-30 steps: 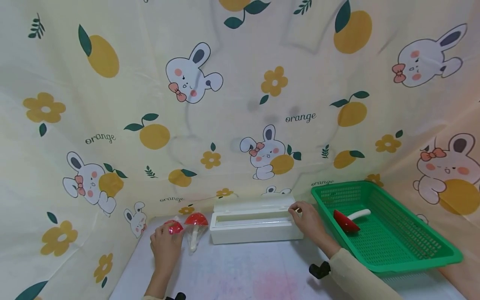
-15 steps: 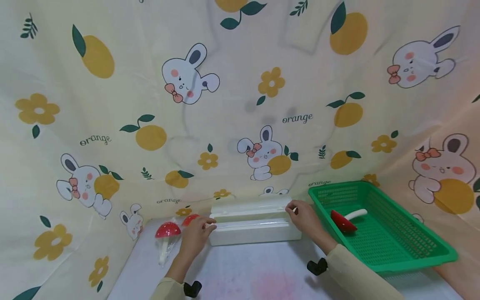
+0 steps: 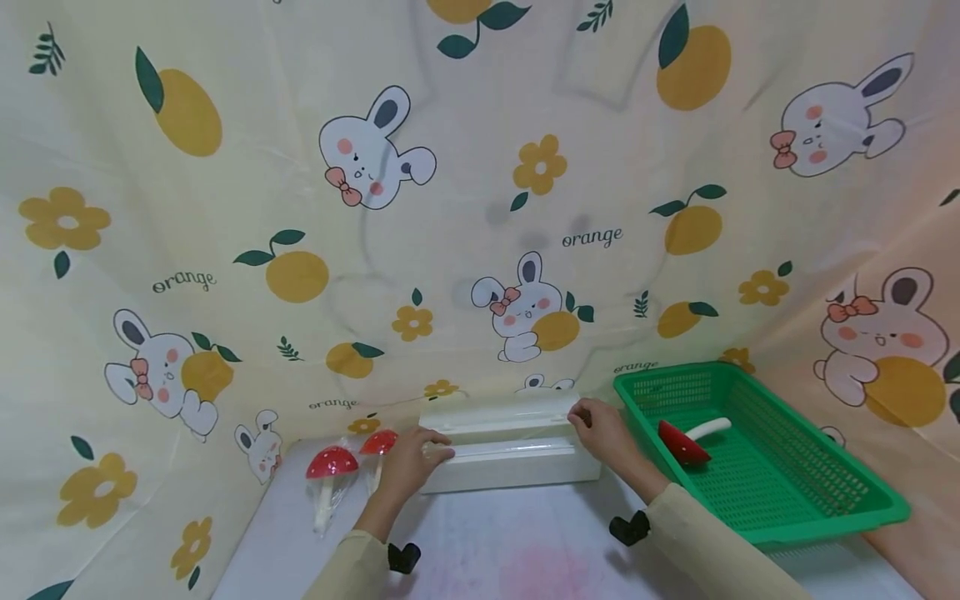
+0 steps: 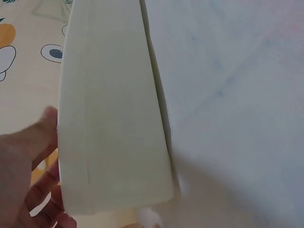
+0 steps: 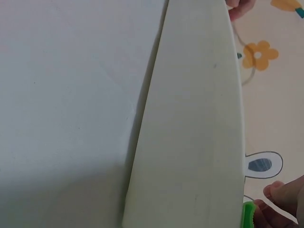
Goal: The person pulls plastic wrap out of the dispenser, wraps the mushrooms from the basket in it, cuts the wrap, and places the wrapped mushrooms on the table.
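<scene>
A long white cling film box (image 3: 510, 475) stands on the table with its lid raised at the back, and a shiny clear strip runs along its front edge. My left hand (image 3: 412, 458) pinches the box's left end with thumb and fingers. In the left wrist view, the left thumb and curled fingers (image 4: 42, 194) sit at the far edge of the box (image 4: 114, 118). My right hand (image 3: 603, 429) pinches at the right end beside the lid; I cannot tell whether it grips film or the box edge. Several right fingertips (image 5: 273, 209) show past the box in the right wrist view.
Left of the box, two toy mushrooms, a front one (image 3: 330, 479) and a back one (image 3: 378, 446), sit in clear wrap. A green basket (image 3: 795, 500) stands at the right with a red mushroom (image 3: 684, 443) inside. A patterned cloth (image 3: 450, 208) hangs behind the white table (image 3: 480, 550).
My left hand has let go of a wrapped mushroom, then moved right onto the box's left end. The clear strip has risen to the front edge. My right hand stays at the right end.
</scene>
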Demonstrator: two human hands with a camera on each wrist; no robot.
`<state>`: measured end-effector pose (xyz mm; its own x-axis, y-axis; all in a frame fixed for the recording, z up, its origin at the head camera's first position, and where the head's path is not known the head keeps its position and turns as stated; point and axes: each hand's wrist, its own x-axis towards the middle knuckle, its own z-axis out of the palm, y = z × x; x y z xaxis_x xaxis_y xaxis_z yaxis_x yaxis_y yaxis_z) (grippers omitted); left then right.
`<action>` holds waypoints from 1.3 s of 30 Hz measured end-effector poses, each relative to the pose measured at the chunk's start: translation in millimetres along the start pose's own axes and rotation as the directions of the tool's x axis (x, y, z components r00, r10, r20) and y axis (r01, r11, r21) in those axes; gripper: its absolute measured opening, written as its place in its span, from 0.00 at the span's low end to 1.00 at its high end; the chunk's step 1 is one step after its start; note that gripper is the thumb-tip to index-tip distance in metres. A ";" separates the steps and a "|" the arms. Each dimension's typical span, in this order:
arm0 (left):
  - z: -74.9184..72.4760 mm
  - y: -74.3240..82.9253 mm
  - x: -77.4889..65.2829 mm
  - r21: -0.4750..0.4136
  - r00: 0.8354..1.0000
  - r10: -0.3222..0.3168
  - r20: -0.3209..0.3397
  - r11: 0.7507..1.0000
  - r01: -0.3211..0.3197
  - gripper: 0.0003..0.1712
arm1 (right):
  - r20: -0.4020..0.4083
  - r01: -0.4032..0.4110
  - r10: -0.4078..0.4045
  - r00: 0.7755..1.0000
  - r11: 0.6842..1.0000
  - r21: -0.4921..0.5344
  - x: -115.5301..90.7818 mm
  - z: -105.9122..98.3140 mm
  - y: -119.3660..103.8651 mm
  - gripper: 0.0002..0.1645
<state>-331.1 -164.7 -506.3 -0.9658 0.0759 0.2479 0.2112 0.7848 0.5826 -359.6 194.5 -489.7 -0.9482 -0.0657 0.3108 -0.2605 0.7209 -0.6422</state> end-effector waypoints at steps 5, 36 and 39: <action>2.4 3.8 3.8 0.040 1.000 0.005 0.012 0.999 -0.005 0.04 | 0.000 -0.008 0.008 1.000 1.000 0.004 1.1 0.4 0.2 0.04; -7.9 12.6 28.2 -0.018 0.997 0.071 -0.043 0.997 -0.072 0.03 | -0.025 -0.005 0.006 1.000 0.999 0.035 1.9 -10.9 -7.8 0.04; -11.8 14.8 28.6 -0.058 0.997 0.065 -0.031 0.996 -0.067 0.03 | -0.040 -0.005 0.007 0.999 0.999 0.033 2.2 -13.9 -11.7 0.04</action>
<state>-353.9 -158.2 -481.5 -0.9448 0.1079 0.3094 0.2839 0.7410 0.6086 -356.2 195.5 -471.7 -0.9420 -0.0334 0.3340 -0.2612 0.6978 -0.6670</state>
